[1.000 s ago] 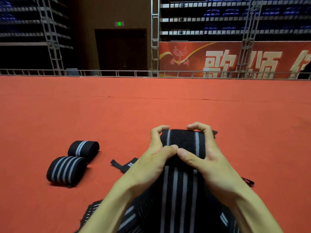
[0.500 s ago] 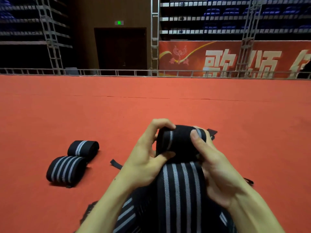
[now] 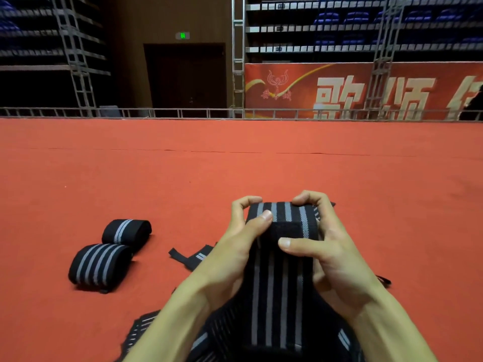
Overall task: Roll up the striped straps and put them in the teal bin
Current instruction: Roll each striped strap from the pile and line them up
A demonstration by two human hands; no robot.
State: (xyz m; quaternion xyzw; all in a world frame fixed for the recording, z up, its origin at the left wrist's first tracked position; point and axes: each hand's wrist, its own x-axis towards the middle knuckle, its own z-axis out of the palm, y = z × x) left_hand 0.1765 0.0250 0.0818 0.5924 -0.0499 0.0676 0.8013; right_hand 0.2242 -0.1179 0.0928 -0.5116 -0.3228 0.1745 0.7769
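A black strap with grey stripes runs up from the bottom of the view to a partly wound roll above the red floor. My left hand grips the roll's left side, thumb on top. My right hand grips its right side, fingers curled over the far edge and thumb across the front. Two finished rolls lie at the left: a larger one and a smaller one just behind it. The teal bin is not in view.
Red carpet covers the floor out to a low metal rail. A loose strap end lies flat left of my left wrist. More striped strap is bunched at the bottom left. A red banner and truss posts stand beyond.
Both hands have turned the roll another wrap, so its striped face now shows on top. My fingers shifted their hold on it. The two finished rolls stayed where they were.
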